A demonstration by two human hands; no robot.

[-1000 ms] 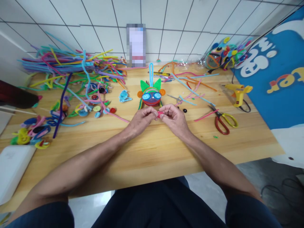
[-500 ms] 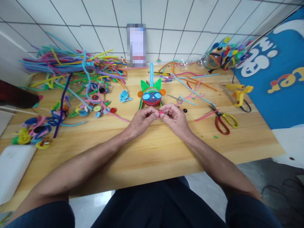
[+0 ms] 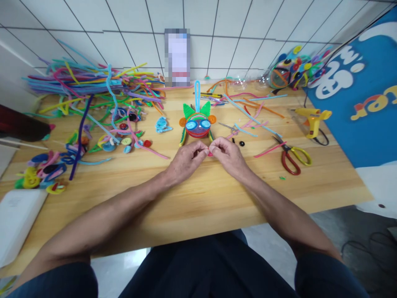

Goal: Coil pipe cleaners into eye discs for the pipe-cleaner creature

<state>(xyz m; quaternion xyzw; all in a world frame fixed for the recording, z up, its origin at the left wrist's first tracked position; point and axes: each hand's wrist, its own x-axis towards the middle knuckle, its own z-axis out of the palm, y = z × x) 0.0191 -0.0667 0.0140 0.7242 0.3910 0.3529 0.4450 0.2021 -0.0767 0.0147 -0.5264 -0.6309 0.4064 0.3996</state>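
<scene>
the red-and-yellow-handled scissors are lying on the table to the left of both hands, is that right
Only the side is wrong: the head view shows the red-and-yellow-handled scissors lying on the table to the right of both the left hand and right hand.

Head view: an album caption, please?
Left hand and right hand meet at a pink piece in front of a colourful figure.

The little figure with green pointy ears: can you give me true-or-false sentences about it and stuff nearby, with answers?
A light-blue fuzzy loop tops the green-eared figure. True.
Its eyes are orange. False: the eyes are blue.
The left hand and right hand meet at a small pink piece. True.
The yellow plastic glue gun is left of the figure. False: the glue gun is on the right.
The dark-bladed scissors have one red and one yellow handle. True.
</scene>
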